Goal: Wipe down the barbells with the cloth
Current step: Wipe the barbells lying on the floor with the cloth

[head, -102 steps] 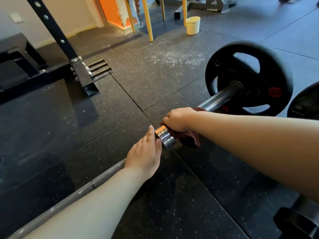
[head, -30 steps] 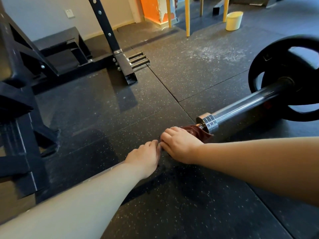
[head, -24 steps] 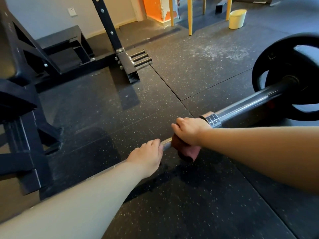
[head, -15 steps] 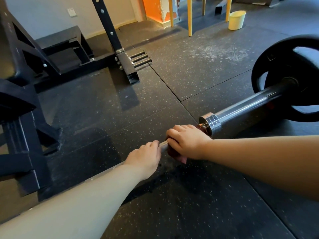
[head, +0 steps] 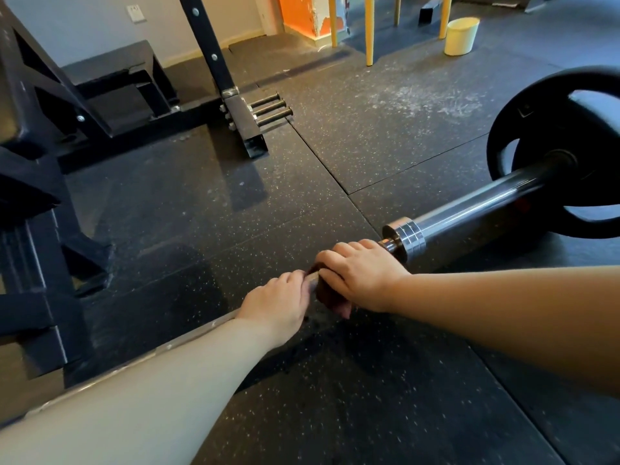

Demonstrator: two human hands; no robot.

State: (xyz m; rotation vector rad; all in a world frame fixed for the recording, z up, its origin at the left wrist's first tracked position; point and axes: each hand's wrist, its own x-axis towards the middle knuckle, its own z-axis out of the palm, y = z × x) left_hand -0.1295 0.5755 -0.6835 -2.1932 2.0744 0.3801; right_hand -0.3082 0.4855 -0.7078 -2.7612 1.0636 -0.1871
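Your right hand (head: 360, 273) clamps the dark cloth (head: 330, 298) around the bar (head: 469, 213), just beside its ringed steel collar. Your left hand (head: 278, 305) curls over the shaft close alongside. The bar lies on a speckled black rubber floor (head: 302, 397), with a black plate (head: 523, 135) on its glossy sleeve. Beyond stand a black rack (head: 218, 62), yellow legs (head: 369, 28) and a cream bucket (head: 461, 36).
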